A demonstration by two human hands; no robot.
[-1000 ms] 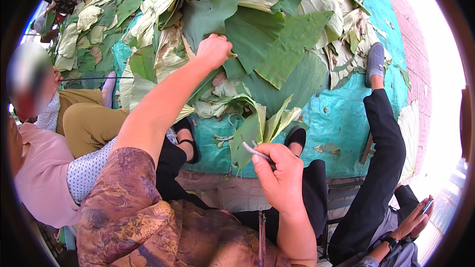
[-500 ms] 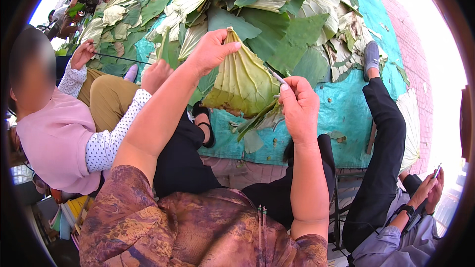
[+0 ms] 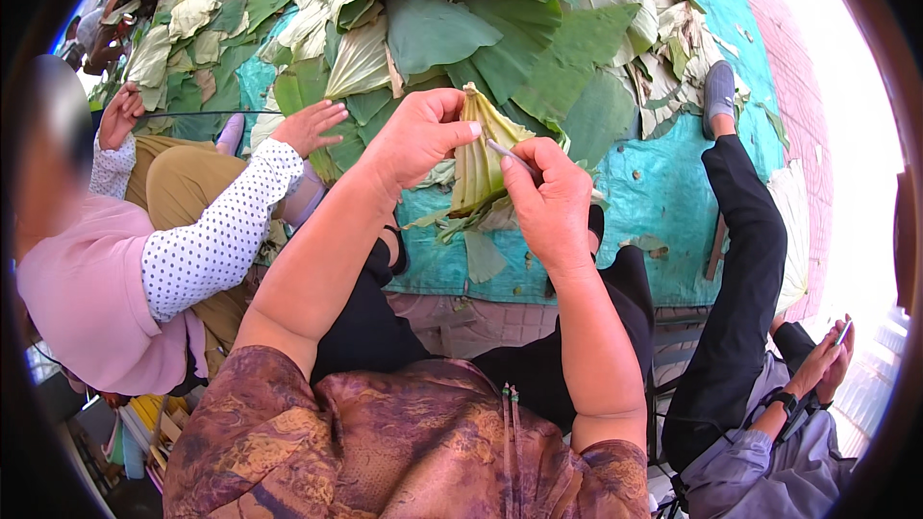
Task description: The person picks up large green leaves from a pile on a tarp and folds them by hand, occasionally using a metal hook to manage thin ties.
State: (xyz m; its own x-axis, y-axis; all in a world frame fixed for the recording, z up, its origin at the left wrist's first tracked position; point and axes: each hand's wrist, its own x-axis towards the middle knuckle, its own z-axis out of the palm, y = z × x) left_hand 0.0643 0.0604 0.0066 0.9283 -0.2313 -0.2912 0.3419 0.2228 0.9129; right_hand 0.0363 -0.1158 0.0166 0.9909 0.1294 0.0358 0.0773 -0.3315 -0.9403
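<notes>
My left hand point(image 3: 415, 137) pinches the top of a folded yellow-green lotus leaf point(image 3: 473, 168) between thumb and fingers. The leaf hangs below the pinch, its ribs running down from a narrow tip, with a ragged edge near the bottom. Just right of it, my right hand point(image 3: 550, 200) is closed on a slim grey tool point(image 3: 510, 158), perhaps a small knife. The tool's pale end points up and left, against or very close to the leaf. My right fingers cover most of the tool and part of the leaf.
Ahead, a large pile of green and pale lotus leaves point(image 3: 519, 43) covers a turquoise sheet point(image 3: 663, 202). On the left sits a person in a pink vest point(image 3: 91, 293), one hand spread, a thin dark rod in the other. At right, another person holds a phone point(image 3: 843, 333).
Both hands have come closer together and slightly lower. The leaf is gathered narrower, with the tool over its upper part. The neighbour's near hand has opened.
</notes>
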